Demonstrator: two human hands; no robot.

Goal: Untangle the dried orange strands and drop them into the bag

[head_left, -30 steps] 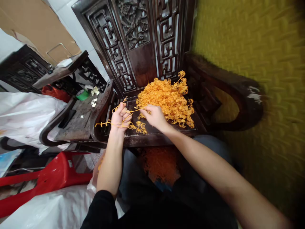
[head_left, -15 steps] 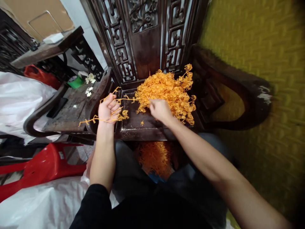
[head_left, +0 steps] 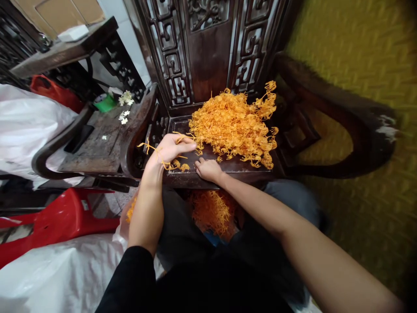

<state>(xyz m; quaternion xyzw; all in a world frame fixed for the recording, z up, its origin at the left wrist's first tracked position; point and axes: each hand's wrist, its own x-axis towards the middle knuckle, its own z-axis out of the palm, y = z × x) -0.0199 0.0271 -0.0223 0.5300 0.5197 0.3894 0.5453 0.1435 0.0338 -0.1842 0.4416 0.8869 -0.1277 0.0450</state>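
Note:
My left hand [head_left: 172, 150] is closed around several thin orange branching plastic strands [head_left: 148, 147], whose ends stick out on both sides of the palm. Its fingers point right, towards a large heap of the same orange pieces [head_left: 233, 126] on a dark wooden chair seat [head_left: 208, 154]. Low at the seat's front edge is my right hand [head_left: 209, 169], its fingertips curled down near the wood, just in front of the heap. Whatever those fingertips pinch is hidden.
Carved chair back [head_left: 210, 65] rises behind the heap, with a curved armrest [head_left: 345, 130] at right. Another wooden chair at left bears green tape [head_left: 104, 102] and white flower-like pieces [head_left: 125, 99]. More orange pieces [head_left: 211, 213] lie below, between my knees. A red stool [head_left: 65, 213] stands lower left.
My left hand has moved right and turned, its fingers now stretching towards the heap. My right hand has left the heap's edge and come down to the seat front, where a small loose orange piece lay.

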